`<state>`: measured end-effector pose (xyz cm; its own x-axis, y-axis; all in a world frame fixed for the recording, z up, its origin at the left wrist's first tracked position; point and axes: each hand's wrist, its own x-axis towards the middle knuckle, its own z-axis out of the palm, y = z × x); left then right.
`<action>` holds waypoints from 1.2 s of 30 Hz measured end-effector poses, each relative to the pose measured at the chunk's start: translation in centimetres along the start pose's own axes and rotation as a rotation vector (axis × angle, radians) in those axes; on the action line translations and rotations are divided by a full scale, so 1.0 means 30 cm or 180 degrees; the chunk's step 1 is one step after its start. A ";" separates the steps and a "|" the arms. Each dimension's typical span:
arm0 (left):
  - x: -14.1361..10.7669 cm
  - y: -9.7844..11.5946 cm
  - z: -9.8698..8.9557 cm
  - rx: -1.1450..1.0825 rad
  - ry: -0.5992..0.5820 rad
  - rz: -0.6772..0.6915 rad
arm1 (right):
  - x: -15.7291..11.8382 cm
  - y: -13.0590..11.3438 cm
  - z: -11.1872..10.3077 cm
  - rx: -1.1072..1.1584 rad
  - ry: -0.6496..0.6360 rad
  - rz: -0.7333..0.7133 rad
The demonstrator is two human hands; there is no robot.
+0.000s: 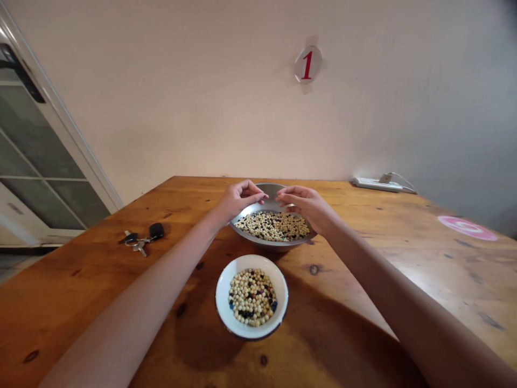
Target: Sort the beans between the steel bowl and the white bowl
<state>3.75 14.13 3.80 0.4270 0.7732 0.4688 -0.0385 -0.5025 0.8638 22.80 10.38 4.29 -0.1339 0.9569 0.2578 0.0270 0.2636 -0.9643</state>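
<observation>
Apparently, the step in hand is fine fingertip work above the basin (271, 246), which holds pale beads (278, 223) mixed with black. The left hand (243, 197) is over the basin's far left side, thumb and index drawn into a pinch; a tiny dark spot shows at the tips, but I cannot tell whether it is a bead. The right hand (306, 202) faces it across a small gap, thumb and fingers likewise nearly meeting, and whether anything sits between them is too small to tell. The bowl (223, 293), nearer the person on the table (388, 215), holds more beads, pale and black with a few coloured, and neither hand touches it. As I judge it, the next move calls for a light, steady pinch and careful lining-up of the 2 sets of fingertips, with both above the basin to catch anything dropped.
</observation>
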 end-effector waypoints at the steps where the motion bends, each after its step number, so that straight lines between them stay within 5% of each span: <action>1: -0.003 0.008 -0.001 0.0007 -0.0149 -0.0063 | 0.002 0.004 -0.001 -0.0021 -0.0041 -0.0018; 8: -0.031 0.060 -0.024 -0.0503 -0.1210 -0.0307 | -0.005 -0.003 0.002 0.0209 -0.0505 -0.0091; 14: -0.021 0.040 -0.025 -0.1007 -0.0625 -0.0365 | -0.051 -0.082 0.053 -0.0289 -0.1464 -0.0242; 20: -0.007 0.032 0.003 0.0143 -0.0676 -0.0228 | -0.114 -0.121 0.149 -0.1629 -0.2571 -0.0568; 26: -0.004 0.011 0.030 0.2190 -0.0854 -0.0105 | -0.131 -0.108 0.178 -0.1935 -0.2834 -0.0763; 31: -0.008 0.011 0.035 0.2745 -0.1102 -0.0111 | -0.132 -0.117 0.178 -0.2146 -0.3014 -0.0860; 36: -0.017 0.042 0.040 0.2975 -0.1523 -0.0614 | -0.124 -0.112 0.174 -0.1830 -0.3047 -0.0532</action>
<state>4.58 12.63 4.43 0.6701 0.7411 0.0424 0.6890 -0.6422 0.3360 18.04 5.29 6.25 -0.8761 0.4821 -0.0101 0.3564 0.6332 -0.6871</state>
